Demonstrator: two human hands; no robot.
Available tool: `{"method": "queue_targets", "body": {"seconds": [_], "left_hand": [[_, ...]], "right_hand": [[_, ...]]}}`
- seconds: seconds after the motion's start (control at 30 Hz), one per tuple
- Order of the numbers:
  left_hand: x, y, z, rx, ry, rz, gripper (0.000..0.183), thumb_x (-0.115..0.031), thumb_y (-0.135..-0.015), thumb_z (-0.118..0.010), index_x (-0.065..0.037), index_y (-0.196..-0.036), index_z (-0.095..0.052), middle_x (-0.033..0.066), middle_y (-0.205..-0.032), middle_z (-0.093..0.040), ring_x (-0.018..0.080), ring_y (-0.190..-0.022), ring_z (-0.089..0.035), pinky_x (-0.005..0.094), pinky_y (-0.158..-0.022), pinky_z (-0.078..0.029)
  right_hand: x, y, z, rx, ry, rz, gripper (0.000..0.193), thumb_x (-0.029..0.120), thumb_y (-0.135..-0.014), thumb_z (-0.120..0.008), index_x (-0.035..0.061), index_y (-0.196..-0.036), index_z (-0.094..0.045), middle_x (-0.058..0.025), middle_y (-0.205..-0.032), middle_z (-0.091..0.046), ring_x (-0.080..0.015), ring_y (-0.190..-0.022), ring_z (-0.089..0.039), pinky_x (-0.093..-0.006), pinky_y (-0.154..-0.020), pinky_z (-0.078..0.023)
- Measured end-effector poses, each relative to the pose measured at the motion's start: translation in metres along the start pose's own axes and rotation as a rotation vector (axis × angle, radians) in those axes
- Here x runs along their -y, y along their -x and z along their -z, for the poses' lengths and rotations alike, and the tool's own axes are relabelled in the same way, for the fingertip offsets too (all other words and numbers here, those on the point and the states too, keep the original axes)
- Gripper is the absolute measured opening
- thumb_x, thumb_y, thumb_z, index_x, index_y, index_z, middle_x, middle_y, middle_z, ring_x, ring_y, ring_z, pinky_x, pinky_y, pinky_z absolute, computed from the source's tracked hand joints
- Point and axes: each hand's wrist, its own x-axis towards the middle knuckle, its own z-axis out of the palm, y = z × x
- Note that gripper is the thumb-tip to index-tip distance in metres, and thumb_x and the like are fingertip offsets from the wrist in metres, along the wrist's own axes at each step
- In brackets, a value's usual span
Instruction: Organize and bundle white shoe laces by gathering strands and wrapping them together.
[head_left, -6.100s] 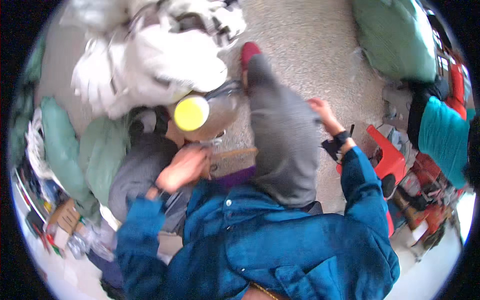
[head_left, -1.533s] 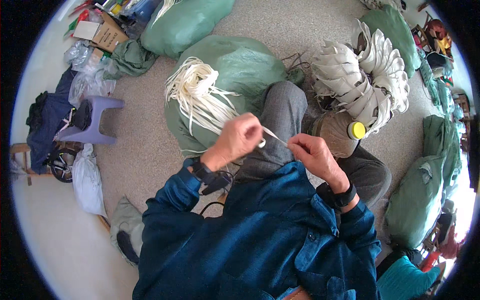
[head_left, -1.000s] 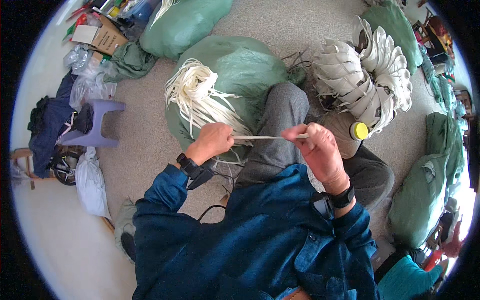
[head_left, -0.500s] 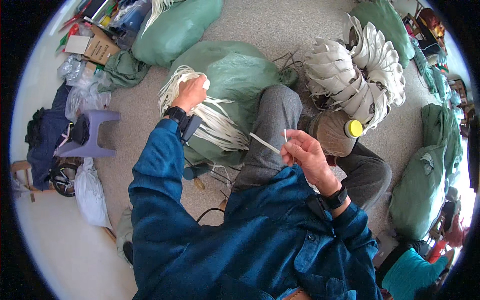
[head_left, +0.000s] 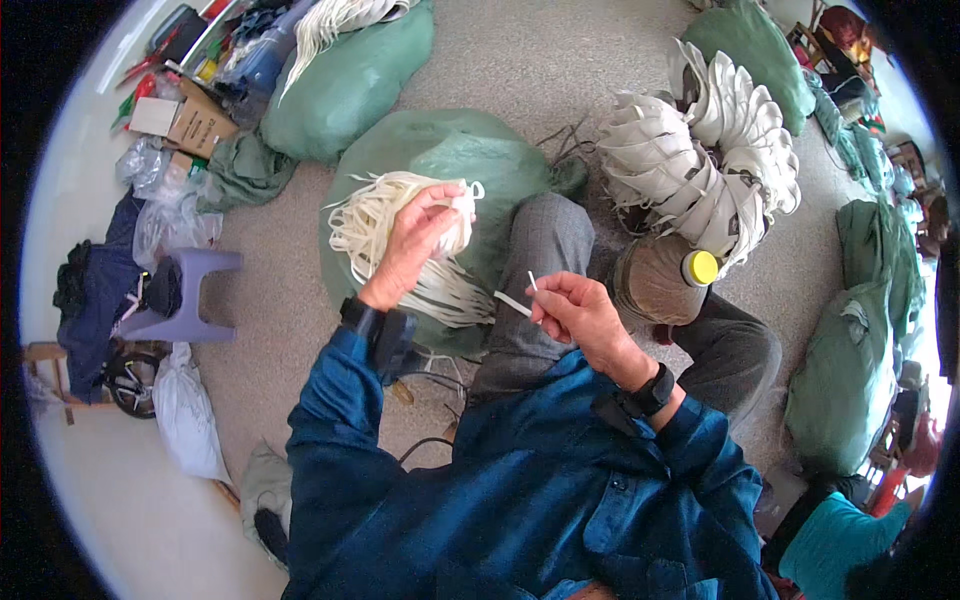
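Observation:
I sit on a carpeted floor in a blue shirt and grey trousers. My left hand point(head_left: 418, 232) is raised over a bundle of cream strips point(head_left: 375, 225) that lies on a green sack point(head_left: 440, 165), and its fingers pinch a looped strip point(head_left: 466, 200) lifted from the bundle. My right hand point(head_left: 575, 312) is held over my knee, pinching a short cream strip point(head_left: 512, 302) that sticks out to the left. A brown jar with a yellow lid point(head_left: 662, 280) rests against my right leg.
A stack of white folded shells point(head_left: 700, 160) stands beyond the jar. More green sacks point(head_left: 345, 85) lie at the back, with another green sack point(head_left: 840, 370) at the right. A purple stool point(head_left: 185, 290), a cardboard box point(head_left: 190, 120) and plastic bags point(head_left: 185, 400) crowd the left side.
My left hand came back from the far end of the bundle toward the middle, lifting a looped strip. My right hand lowered slightly and still pinches its short strip.

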Motion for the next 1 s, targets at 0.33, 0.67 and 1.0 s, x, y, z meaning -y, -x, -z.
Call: {"method": "queue_targets", "body": {"seconds": [0.33,0.67,1.0], "left_hand": [[-0.003,0.010,-0.057,0.045,0.203,0.081,0.029,-0.013,-0.099,-0.054,0.000,-0.125,-0.059,0.0145,-0.118,-0.066,0.0202,-0.103,-0.066,0.0322,-0.091,-0.052],[0.031,0.011,-0.080,0.032,0.024,0.056,0.031,0.001,-0.092,-0.062,-0.001,-0.123,-0.061,0.0036,-0.109,-0.068,0.0083,-0.098,-0.062,0.0248,-0.085,-0.051],[0.054,0.009,-0.100,-0.013,-0.368,-0.137,0.039,0.008,-0.083,-0.062,0.001,-0.122,-0.060,0.0123,-0.114,-0.066,0.0189,-0.105,-0.064,0.0302,-0.093,-0.051]], "right_hand": [[0.014,-0.001,-0.013,-0.045,-0.045,0.133,0.014,0.019,-0.098,-0.061,0.0048,-0.100,-0.061,0.0002,-0.075,-0.063,-0.0046,-0.056,-0.051,-0.0198,-0.047,-0.037],[0.003,-0.006,0.003,-0.100,-0.046,0.173,0.019,0.022,-0.099,-0.059,0.0035,-0.100,-0.059,-0.0027,-0.080,-0.066,-0.0078,-0.063,-0.057,-0.0223,-0.054,-0.045],[-0.021,-0.016,0.012,-0.187,0.023,0.080,0.020,0.023,-0.098,-0.057,0.0031,-0.095,-0.059,-0.0032,-0.075,-0.061,-0.0096,-0.060,-0.055,-0.0245,-0.050,-0.043]]}}
